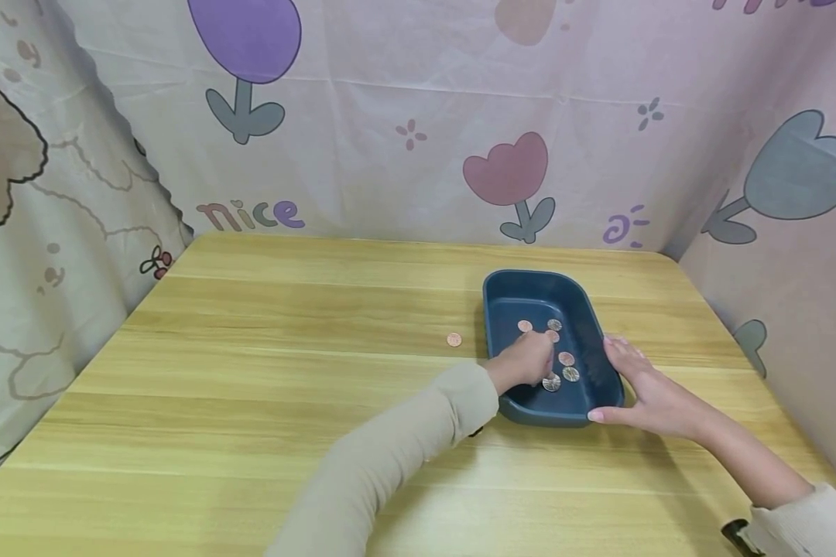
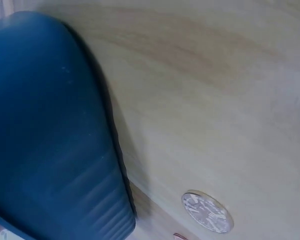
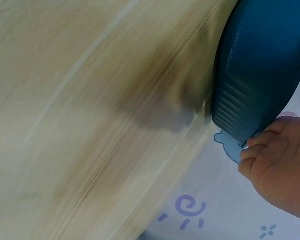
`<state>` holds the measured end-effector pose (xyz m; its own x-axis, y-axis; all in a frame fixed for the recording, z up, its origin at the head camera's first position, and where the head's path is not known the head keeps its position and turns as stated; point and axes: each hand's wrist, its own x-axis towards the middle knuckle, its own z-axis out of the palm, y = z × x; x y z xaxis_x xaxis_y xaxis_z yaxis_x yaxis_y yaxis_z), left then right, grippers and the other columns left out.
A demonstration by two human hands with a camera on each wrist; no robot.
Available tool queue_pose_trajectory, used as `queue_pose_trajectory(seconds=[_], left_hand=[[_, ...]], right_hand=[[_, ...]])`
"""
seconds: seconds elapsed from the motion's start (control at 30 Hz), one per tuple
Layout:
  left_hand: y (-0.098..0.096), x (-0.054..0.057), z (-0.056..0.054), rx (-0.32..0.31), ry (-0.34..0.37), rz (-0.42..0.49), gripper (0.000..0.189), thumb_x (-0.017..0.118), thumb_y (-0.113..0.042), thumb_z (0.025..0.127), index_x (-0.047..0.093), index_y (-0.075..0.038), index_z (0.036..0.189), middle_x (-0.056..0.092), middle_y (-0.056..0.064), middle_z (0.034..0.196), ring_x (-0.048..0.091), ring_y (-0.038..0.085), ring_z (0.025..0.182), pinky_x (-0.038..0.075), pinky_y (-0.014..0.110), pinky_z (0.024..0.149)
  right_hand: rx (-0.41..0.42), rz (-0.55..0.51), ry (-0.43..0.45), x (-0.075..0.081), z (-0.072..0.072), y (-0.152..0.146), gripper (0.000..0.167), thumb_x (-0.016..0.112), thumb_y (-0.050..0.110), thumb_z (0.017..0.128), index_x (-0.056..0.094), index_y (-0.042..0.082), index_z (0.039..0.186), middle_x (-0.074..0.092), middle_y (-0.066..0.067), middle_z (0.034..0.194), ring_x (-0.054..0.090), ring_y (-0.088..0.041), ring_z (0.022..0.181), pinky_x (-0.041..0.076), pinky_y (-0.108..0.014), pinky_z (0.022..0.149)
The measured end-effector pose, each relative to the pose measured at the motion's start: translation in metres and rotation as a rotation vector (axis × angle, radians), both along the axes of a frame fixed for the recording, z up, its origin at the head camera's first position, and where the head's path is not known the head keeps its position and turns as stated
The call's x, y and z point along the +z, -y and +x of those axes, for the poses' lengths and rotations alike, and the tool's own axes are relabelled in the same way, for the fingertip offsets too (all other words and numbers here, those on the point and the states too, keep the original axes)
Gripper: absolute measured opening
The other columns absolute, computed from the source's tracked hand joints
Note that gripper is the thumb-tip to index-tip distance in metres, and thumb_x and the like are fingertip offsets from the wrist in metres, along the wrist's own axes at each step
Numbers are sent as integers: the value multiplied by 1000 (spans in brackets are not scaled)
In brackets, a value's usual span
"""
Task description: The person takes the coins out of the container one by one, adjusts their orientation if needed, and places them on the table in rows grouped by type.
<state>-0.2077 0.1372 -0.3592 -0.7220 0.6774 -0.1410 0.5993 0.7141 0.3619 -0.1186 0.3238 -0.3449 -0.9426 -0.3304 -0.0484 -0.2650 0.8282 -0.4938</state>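
Observation:
A dark blue rectangular tray (image 1: 536, 418) stands on the table's right half. Several copper and silver coins lie in it, among them a silver coin (image 1: 570, 374) and a copper coin (image 1: 525, 326). My left hand (image 1: 528, 359) reaches over the tray's left wall, fingers bent down among the coins; I cannot tell whether it pinches one. My right hand (image 1: 658, 398) holds the tray's near right corner, thumb at the front wall, fingers on the right rim. In the right wrist view, the fingertips of that hand (image 3: 280, 160) bend against the tray's edge (image 3: 260, 75).
Left of the tray, a copper coin (image 1: 454, 340) lies on the wooden table (image 1: 251, 371). The left wrist view has another coin (image 2: 207, 211) on the tabletop beside the tray wall (image 2: 55, 125). A printed curtain (image 1: 362, 155) hangs behind the table and at both sides.

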Motion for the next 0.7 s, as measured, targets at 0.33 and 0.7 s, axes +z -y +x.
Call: queue_pose_trajectory(seconds=[0.33, 0.7], left_hand=[[24, 13, 4, -70, 43, 224, 30, 58, -7, 88, 67, -6, 60, 70, 4, 63, 62, 3, 52, 44, 9, 74], [52, 31, 4, 58, 286, 467, 14, 62, -3, 85, 69, 2, 73, 69, 11, 68, 68, 17, 61, 49, 15, 51]], right_hand=[[-7, -1, 16, 0, 0, 2, 108, 74, 41, 74, 9, -7, 145, 8, -29, 152, 3, -48, 139, 6, -68, 106], [-6, 12, 6, 0, 0, 2, 108, 75, 39, 73, 8, -5, 146, 8, -29, 152, 4, -48, 139, 7, -68, 106]])
